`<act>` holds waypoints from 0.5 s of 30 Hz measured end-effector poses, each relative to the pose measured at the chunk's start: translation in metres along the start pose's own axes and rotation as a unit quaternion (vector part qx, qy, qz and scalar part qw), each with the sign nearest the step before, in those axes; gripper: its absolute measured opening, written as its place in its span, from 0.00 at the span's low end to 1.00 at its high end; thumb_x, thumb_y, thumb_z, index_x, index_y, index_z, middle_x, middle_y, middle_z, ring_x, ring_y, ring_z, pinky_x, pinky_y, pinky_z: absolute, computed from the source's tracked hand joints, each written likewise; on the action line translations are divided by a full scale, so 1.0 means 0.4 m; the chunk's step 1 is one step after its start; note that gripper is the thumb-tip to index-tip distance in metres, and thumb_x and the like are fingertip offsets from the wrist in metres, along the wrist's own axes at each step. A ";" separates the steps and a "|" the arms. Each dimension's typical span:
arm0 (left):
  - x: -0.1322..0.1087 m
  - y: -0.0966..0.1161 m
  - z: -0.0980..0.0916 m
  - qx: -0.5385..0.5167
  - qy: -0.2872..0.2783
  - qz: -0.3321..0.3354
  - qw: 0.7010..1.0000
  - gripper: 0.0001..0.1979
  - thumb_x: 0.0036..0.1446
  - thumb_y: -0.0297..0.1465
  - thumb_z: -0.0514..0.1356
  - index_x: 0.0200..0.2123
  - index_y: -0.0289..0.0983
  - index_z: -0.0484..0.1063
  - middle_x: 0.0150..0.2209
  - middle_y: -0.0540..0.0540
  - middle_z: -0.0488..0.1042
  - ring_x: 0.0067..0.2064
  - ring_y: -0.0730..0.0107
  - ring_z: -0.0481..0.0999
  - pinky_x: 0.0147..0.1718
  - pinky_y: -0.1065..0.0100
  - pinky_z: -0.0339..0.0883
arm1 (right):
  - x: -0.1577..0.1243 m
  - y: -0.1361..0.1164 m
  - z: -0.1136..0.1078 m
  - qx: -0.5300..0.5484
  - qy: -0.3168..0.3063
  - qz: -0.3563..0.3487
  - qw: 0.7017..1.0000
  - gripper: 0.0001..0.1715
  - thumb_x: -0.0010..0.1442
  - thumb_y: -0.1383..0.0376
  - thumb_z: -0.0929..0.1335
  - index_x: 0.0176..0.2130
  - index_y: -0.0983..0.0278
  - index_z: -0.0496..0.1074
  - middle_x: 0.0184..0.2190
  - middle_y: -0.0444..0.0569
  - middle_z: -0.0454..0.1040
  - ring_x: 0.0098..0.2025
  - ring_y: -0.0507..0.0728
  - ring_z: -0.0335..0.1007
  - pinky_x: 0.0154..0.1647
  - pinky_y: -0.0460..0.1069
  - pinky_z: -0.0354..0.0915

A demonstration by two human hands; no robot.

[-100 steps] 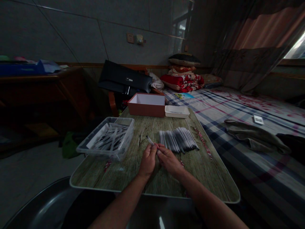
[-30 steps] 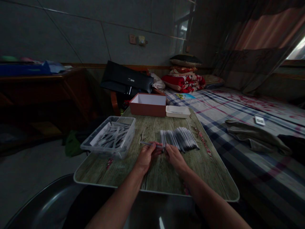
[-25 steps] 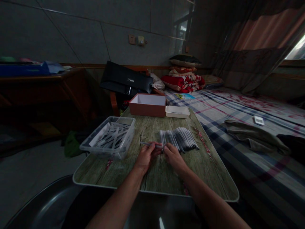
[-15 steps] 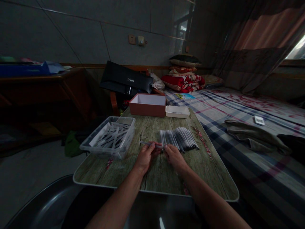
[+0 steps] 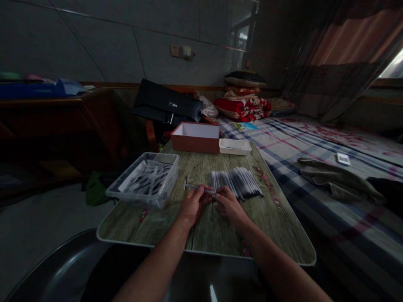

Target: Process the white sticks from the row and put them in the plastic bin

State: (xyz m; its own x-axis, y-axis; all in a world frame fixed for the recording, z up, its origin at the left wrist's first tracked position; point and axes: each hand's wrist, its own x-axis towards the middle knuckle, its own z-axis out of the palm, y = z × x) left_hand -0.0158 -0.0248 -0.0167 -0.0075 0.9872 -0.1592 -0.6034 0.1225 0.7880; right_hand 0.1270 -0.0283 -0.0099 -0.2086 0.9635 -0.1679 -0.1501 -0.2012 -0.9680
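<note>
Dim in here, but you can make it out: the person has one thin pen (image 5: 195,187) held level just above the worktop (image 5: 217,235), left hand (image 5: 192,205) and right hand (image 5: 229,204) each pinching an end with closed fingers (image 5: 204,195). I'd guess gripping both ends keeps it steady. It sits right at the near edge of the row of pens (image 5: 236,183), which lie side by side, probably so they're easy to count. Loose ones are jumbled in the clear bin (image 5: 137,198) by the left hand. The brown box (image 5: 195,145) and white tray (image 5: 234,150) sit at the far end.
</note>
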 end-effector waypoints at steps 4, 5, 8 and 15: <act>0.005 -0.009 -0.006 0.003 -0.011 0.006 1.000 0.14 0.48 0.38 0.69 0.33 0.34 0.74 0.34 0.45 0.80 0.35 0.69 0.79 0.32 0.70 0.74 | 0.004 0.001 -0.003 -0.005 -0.002 0.019 1.000 0.23 0.55 0.45 0.64 0.32 0.62 0.62 0.21 0.37 0.61 0.16 0.45 0.47 0.12 0.41 0.40; 0.005 -0.011 -0.007 0.005 -0.016 0.006 1.000 0.13 0.49 0.37 0.68 0.33 0.34 0.74 0.34 0.45 0.80 0.35 0.69 0.79 0.33 0.70 0.74 | 0.006 0.004 -0.005 -0.015 -0.004 0.024 1.000 0.24 0.56 0.44 0.64 0.31 0.63 0.62 0.21 0.37 0.60 0.15 0.44 0.46 0.13 0.42 0.40; 0.005 -0.010 -0.007 0.007 -0.034 -0.008 0.999 0.12 0.52 0.36 0.67 0.33 0.33 0.74 0.35 0.44 0.80 0.37 0.69 0.79 0.37 0.68 0.75 | 0.013 0.010 -0.006 -0.031 -0.008 0.032 0.999 0.23 0.56 0.46 0.64 0.29 0.63 0.62 0.18 0.36 0.56 0.15 0.44 0.45 0.12 0.42 0.41; 0.036 0.048 0.015 0.016 -0.049 -0.064 0.997 0.04 0.57 0.29 0.63 0.33 0.33 0.73 0.35 0.43 0.80 0.35 0.70 0.80 0.35 0.69 0.75 | 0.018 0.000 -0.002 -0.010 0.012 0.010 1.000 0.20 0.53 0.50 0.69 0.33 0.61 0.59 0.17 0.33 0.55 0.14 0.44 0.44 0.12 0.41 0.40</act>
State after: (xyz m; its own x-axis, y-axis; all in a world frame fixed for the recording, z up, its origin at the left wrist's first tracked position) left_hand -0.0226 -0.0075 -0.0004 0.1472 0.9682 -0.2023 -0.5679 0.2502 0.7842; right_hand 0.1263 -0.0213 -0.0112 -0.1884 0.9633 -0.1910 -0.1266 -0.2167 -0.9680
